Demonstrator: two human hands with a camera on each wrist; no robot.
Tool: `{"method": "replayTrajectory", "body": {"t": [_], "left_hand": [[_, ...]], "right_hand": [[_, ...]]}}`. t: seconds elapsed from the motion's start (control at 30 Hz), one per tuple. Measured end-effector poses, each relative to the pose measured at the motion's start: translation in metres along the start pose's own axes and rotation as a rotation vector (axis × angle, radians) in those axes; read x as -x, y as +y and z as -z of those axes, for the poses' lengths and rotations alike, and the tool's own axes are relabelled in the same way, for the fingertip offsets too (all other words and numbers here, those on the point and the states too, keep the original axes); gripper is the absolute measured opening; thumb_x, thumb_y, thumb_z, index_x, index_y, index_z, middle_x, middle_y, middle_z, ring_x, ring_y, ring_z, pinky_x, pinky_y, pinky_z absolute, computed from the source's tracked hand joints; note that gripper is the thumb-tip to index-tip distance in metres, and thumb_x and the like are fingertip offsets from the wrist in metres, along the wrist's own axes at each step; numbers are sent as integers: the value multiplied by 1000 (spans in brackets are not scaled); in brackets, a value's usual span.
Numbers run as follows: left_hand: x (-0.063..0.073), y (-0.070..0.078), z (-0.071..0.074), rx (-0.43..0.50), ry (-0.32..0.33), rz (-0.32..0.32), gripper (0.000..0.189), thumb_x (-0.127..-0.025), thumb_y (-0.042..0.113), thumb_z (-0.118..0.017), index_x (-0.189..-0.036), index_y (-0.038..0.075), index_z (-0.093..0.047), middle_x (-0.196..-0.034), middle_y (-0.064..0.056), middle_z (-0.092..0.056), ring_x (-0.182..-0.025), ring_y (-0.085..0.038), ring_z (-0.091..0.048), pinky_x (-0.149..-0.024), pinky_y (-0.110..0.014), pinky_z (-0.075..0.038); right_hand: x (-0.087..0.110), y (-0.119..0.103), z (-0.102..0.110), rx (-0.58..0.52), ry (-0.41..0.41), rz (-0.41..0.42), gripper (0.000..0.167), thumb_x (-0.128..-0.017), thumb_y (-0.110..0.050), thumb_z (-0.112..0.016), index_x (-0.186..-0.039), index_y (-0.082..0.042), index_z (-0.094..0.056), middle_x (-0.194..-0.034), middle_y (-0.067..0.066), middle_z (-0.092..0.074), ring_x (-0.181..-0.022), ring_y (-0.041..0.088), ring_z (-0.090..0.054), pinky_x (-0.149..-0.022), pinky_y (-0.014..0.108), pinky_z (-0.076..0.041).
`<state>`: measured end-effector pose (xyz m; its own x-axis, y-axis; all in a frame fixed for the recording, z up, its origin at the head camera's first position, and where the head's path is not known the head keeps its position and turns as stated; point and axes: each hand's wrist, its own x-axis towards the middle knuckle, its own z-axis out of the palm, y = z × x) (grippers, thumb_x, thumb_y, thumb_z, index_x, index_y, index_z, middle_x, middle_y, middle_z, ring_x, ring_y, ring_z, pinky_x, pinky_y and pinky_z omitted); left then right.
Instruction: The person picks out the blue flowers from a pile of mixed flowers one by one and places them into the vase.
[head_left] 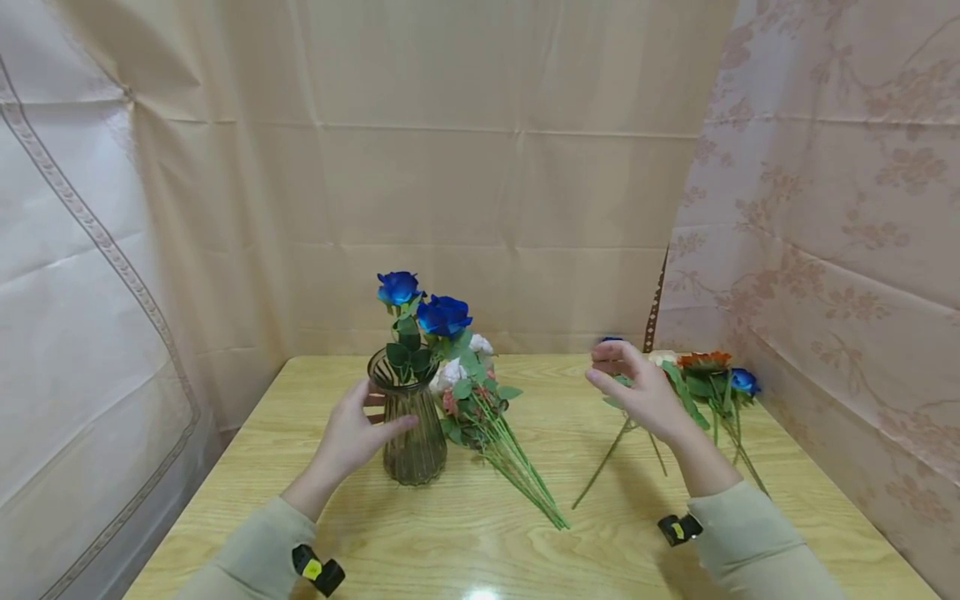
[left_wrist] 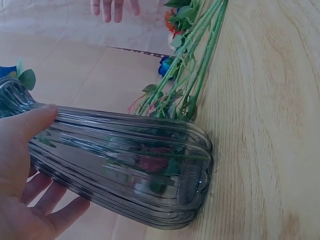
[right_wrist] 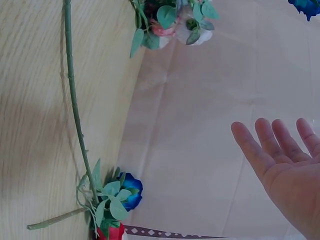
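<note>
A ribbed, smoky glass vase [head_left: 415, 433] stands upright on the table, holding two blue roses [head_left: 444, 317] with green leaves. My left hand [head_left: 358, 429] grips it from the left side, thumb across the front and fingers round the back. The left wrist view shows the vase's base on the wood. My right hand [head_left: 637, 387] is raised above the table at the right, fingers apart and holding nothing. Below and behind it in the head view lie loose flowers; the right wrist view shows a blue rose [right_wrist: 131, 192] and a red flower [right_wrist: 114, 232] there.
Beside the vase on its right lies a bunch of white and pink flowers [head_left: 452, 377], its green stems [head_left: 525, 475] pointing toward me. Farther right are an orange flower [head_left: 705, 360] and another blue rose [head_left: 745, 382]. Cloth curtains [head_left: 487, 183] hang behind the wooden table [head_left: 480, 558].
</note>
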<state>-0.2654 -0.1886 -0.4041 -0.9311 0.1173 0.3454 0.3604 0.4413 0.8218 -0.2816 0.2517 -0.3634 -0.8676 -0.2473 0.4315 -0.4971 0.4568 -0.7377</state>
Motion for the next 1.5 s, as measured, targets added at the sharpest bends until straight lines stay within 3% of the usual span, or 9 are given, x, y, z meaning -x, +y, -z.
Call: {"method": "replayTrajectory", "body": {"t": [0.23, 0.53, 0.8, 1.1, 1.33, 1.5], "left_hand": [[0, 0, 0, -6, -6, -8, 67, -81, 40, -88, -136, 19, -56, -128, -5, -60, -114, -29, -59, -90, -46, -58], [-2, 1, 2, -28, -17, 9, 69, -80, 42, -88, -136, 21, -54, -127, -5, -59, -114, -29, -59, -90, -47, -58], [-2, 0, 2, -37, -20, 24, 67, -80, 40, -89, -133, 19, -55, -123, -5, -61, -111, -27, -60, -89, -45, -58], [-2, 1, 3, -46, -27, 27, 66, -80, 41, -89, -132, 19, -55, -121, -5, -61, -110, -27, -60, -89, -45, -58], [-2, 2, 3, -45, -26, 24, 65, -79, 43, -89, -130, 19, -55, -119, -5, -61, -109, -27, -59, -89, -45, -58], [-2, 1, 2, -53, -24, 23, 65, -79, 43, -88, -130, 19, -55, -119, -5, -61, -108, -26, -60, -89, -45, -58]], "right_hand": [[-2, -5, 7, 27, 19, -44, 51, -102, -38, -65, -140, -8, -49, -136, 12, -55, -127, 39, -53, -92, 52, -53], [-3, -8, 19, 114, 41, -108, 58, -100, -46, -64, -142, -8, -48, -135, 15, -56, -123, 41, -55, -89, 57, -55], [-3, -2, 24, 169, 53, -197, 63, -97, -55, -64, -139, -9, -50, -135, 18, -56, -117, 40, -60, -80, 48, -59], [1, 14, 27, 213, -12, -294, 65, -98, -54, -63, -133, 0, -53, -134, 24, -45, -107, 36, -55, -67, 38, -60], [5, 23, 26, 300, -64, -376, 60, -98, -53, -63, -124, 1, -56, -121, 25, -61, -79, 26, -63, -58, 37, -58], [9, 32, 24, 373, -124, -476, 78, -92, -68, -61, -126, 2, -58, -123, 25, -63, -81, 27, -66, -58, 40, -59]]}}
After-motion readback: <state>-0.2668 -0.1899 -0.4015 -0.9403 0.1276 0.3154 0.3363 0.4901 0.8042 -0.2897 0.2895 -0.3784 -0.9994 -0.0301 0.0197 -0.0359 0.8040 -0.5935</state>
